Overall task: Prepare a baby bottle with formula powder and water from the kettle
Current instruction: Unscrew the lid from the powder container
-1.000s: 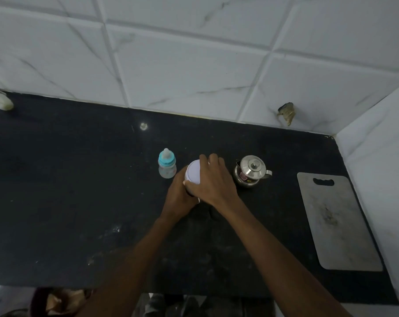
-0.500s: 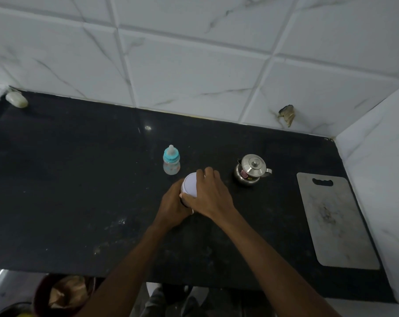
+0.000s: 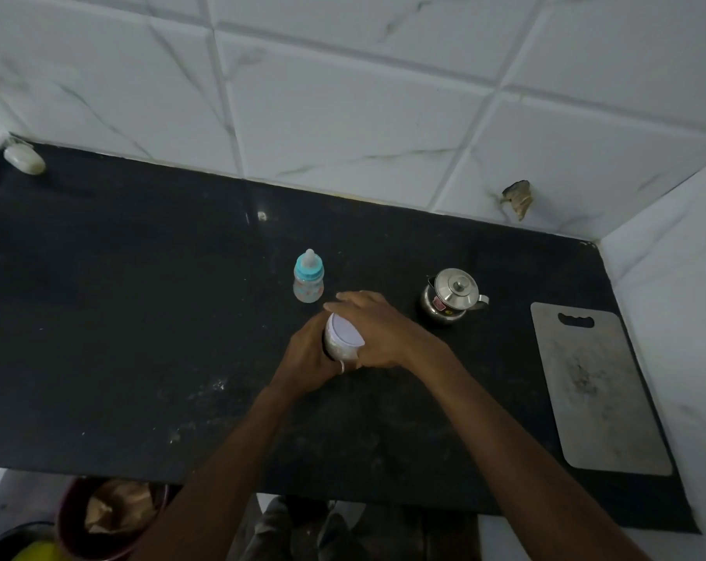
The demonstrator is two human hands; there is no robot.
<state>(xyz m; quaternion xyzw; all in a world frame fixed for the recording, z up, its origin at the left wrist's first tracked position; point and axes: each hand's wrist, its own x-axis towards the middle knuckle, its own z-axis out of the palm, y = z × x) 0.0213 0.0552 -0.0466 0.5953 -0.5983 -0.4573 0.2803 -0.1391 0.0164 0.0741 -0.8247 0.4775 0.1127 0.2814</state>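
Our fingers (image 3: 343,298) curl over the jar (image 3: 340,338): left hand (image 3: 308,358) grasps its side, right hand (image 3: 377,332) its white lid (image 3: 345,329). Baby bottle (image 3: 308,276) stands just beyond, kettle (image 3: 450,295) to the right.

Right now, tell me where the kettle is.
In the head view, the kettle stands on the black counter, right of the hands, between the jar and the cutting board.

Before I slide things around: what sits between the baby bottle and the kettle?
In the head view, only the right hand's fingers intrude between baby bottle and kettle; otherwise bare counter.
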